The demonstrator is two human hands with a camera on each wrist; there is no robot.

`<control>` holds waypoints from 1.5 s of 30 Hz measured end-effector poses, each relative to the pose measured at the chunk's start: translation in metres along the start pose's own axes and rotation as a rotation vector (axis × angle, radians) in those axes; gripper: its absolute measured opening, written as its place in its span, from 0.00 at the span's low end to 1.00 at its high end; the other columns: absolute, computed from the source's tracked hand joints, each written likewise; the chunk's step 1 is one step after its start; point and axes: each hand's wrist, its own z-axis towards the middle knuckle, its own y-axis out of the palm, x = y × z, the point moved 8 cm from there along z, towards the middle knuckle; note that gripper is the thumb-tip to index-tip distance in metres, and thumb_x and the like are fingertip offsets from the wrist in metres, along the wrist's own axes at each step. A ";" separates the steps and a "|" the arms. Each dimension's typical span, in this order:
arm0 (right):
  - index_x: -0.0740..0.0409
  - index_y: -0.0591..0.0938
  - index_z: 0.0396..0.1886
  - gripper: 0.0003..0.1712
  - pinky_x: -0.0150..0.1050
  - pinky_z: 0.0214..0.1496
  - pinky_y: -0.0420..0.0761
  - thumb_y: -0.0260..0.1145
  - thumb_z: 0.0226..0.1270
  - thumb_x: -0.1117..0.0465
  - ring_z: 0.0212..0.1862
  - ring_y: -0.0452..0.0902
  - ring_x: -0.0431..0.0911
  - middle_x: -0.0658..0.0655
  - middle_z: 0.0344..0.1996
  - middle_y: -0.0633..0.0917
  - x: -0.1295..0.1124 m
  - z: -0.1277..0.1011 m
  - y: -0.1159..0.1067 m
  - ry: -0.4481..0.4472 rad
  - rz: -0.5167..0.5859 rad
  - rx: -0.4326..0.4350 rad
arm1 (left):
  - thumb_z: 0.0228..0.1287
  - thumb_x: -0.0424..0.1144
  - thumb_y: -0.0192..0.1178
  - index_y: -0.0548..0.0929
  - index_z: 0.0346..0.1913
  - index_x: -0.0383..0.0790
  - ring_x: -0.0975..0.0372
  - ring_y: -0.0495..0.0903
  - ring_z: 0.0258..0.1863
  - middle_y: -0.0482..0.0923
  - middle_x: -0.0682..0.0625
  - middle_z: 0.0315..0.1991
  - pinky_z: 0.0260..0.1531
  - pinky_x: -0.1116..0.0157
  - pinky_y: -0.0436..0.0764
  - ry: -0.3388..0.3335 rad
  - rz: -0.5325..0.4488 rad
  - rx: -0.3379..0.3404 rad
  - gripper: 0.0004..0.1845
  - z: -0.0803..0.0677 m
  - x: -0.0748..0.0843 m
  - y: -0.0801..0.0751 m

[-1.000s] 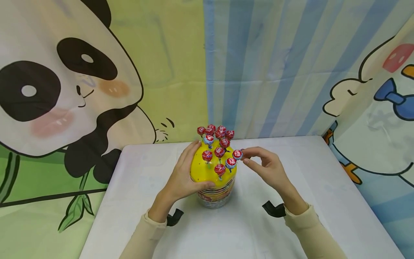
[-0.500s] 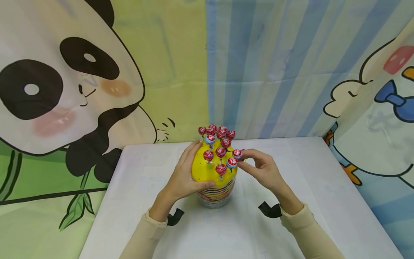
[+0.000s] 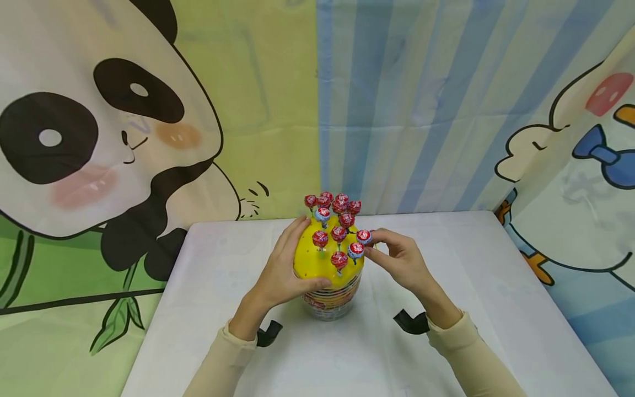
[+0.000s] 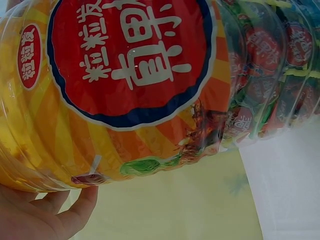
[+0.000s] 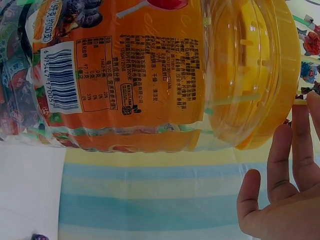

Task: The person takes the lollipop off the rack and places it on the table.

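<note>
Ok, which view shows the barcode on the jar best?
The right wrist view: the barcode faces that camera, large and unobstructed, with digits beside it. The head view shows the jar from above, and no barcode can be made out. The left wrist view shows a different part, with a red emblem and no barcode.

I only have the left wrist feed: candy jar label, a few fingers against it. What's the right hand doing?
Observer: Head view: the right hand has its fingers at a blue-and-red lollipop by the right edge of the yellow lid.
Operator: Anything else up there?
Observer: Yes, other lollipops, mostly red-wrapped, stand across the top of it.
Operator: And the printing on the side I can't see?
Observer: Right wrist view: the candy jar has a barcode there.
</note>
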 end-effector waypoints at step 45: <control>0.74 0.82 0.51 0.14 0.30 0.40 0.78 0.67 0.69 0.69 0.38 0.80 0.40 0.66 0.39 0.86 0.118 -0.024 -0.081 0.396 -0.184 0.301 | 0.44 0.66 0.75 0.53 0.80 0.58 0.56 0.54 0.74 0.49 0.54 0.79 0.62 0.47 0.71 -0.009 -0.008 -0.003 0.61 -0.001 -0.002 0.000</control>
